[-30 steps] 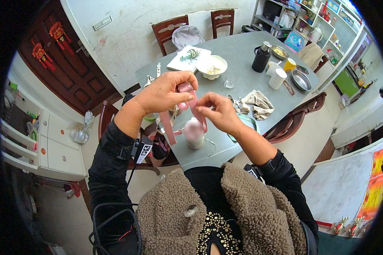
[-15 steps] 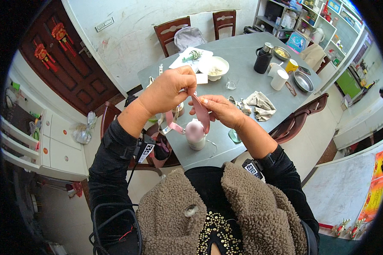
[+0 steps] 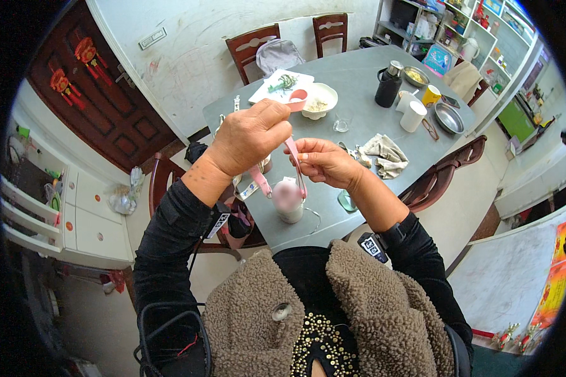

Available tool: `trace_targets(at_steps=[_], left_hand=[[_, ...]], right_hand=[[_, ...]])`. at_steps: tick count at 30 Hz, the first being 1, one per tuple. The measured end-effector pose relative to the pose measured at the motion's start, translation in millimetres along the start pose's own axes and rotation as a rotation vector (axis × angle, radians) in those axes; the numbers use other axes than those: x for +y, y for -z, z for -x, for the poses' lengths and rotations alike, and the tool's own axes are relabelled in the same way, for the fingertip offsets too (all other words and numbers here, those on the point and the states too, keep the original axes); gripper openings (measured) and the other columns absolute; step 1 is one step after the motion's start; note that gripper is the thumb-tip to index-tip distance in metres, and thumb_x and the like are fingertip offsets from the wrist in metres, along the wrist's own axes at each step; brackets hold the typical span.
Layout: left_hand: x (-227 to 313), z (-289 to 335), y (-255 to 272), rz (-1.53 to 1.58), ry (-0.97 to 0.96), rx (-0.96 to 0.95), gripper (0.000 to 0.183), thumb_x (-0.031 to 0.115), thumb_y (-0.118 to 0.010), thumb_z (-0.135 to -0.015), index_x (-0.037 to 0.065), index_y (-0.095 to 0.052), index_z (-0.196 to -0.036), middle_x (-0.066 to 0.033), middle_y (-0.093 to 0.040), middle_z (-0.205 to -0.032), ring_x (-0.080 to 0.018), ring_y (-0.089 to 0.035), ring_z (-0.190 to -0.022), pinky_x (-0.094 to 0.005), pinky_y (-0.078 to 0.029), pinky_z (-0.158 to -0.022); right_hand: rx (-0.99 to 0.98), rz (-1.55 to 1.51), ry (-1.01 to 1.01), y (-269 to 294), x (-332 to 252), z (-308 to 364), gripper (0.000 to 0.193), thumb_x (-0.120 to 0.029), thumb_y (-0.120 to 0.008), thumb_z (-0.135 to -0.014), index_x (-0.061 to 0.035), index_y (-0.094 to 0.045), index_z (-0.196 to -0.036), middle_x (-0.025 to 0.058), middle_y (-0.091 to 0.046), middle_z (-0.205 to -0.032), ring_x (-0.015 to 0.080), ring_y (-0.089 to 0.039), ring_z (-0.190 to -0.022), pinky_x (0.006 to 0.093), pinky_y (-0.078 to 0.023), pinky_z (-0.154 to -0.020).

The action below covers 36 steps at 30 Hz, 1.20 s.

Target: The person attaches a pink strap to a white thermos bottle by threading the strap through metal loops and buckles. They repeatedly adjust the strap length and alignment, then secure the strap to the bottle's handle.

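A pink strap [image 3: 294,154] runs up from a pale cylindrical container with a blurred pinkish top [image 3: 288,204], near the table's close edge. My left hand [image 3: 253,135] is closed around the strap's upper part, and a loop of it with a whitish inner side sticks out past the knuckles. Lower down, my right hand [image 3: 326,163] pinches the same strap between thumb and fingers. Another length of the strap hangs on the container's left side. A thin pale cord [image 3: 314,221] lies beside the container's base.
Behind my hands stand a white bowl [image 3: 321,103] and a white tray [image 3: 271,83]. Toward the right are a crumpled grey cloth [image 3: 383,156], a black flask [image 3: 388,85], a white cup [image 3: 412,117] and a metal dish [image 3: 448,119]. A wooden chair [image 3: 443,173] stands at the right.
The strap's end above my left hand has turned, from a flat white piece to a curled pink loop. The strap between my hands has twisted. The container stays in place.
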<state>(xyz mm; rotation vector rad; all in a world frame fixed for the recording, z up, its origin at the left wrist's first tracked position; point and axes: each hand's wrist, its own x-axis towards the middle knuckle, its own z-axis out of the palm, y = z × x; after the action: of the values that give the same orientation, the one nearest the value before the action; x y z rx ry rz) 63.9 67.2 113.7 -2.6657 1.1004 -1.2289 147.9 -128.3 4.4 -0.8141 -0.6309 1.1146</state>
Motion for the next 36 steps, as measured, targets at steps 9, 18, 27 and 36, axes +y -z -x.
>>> trace_targets(at_steps=[9, 18, 27, 36], left_hand=[[0, 4, 1, -0.021, 0.016, -0.075, 0.012, 0.010, -0.067, -0.073, 0.008, -0.056, -0.077, -0.0076, -0.069, -0.107, -0.0248, -0.069, -0.079, -0.0325, -0.056, -0.063], [-3, 6, -1, 0.021, 0.032, -0.054, 0.017, 0.008, -0.071, -0.069, 0.006, -0.058, -0.079, -0.0108, -0.070, -0.102, -0.0275, -0.070, -0.088, -0.0330, -0.058, -0.069], [0, 2, -3, 0.177, 0.162, -0.022, 0.019, 0.000, -0.069, -0.069, 0.004, -0.052, -0.075, -0.0119, -0.068, -0.095, -0.0299, -0.068, -0.080, -0.0346, -0.056, -0.066], [0, 4, -4, 0.249, 0.223, 0.022, 0.022, -0.004, -0.068, -0.067, 0.004, -0.049, -0.075, -0.0133, -0.067, -0.093, -0.0321, -0.065, -0.077, -0.0363, -0.054, -0.064]], right_hand=[[0.085, 0.130, -0.044, 13, 4, -5, 0.020, -0.017, -0.056, -0.099, -0.0012, -0.061, -0.109, 0.0055, -0.066, -0.092, 0.0059, -0.043, -0.054, 0.0200, -0.030, -0.046], [0.133, 0.333, 0.042, 2, -1, 1, 0.019, -0.018, -0.069, -0.090, -0.0054, -0.065, -0.105, -0.0018, -0.062, -0.083, 0.0048, -0.049, -0.064, 0.0206, -0.036, -0.054], [0.439, 0.986, 0.442, -37, -13, -10, 0.033, -0.017, -0.082, -0.075, -0.0003, -0.062, -0.096, 0.0038, -0.064, -0.082, 0.0097, -0.059, -0.075, 0.0257, -0.050, -0.068], [0.512, 1.024, 0.540, -43, -14, -6, 0.026, -0.013, -0.079, -0.075, -0.0003, -0.064, -0.091, 0.0061, -0.066, -0.081, 0.0108, -0.059, -0.071, 0.0256, -0.051, -0.066]])
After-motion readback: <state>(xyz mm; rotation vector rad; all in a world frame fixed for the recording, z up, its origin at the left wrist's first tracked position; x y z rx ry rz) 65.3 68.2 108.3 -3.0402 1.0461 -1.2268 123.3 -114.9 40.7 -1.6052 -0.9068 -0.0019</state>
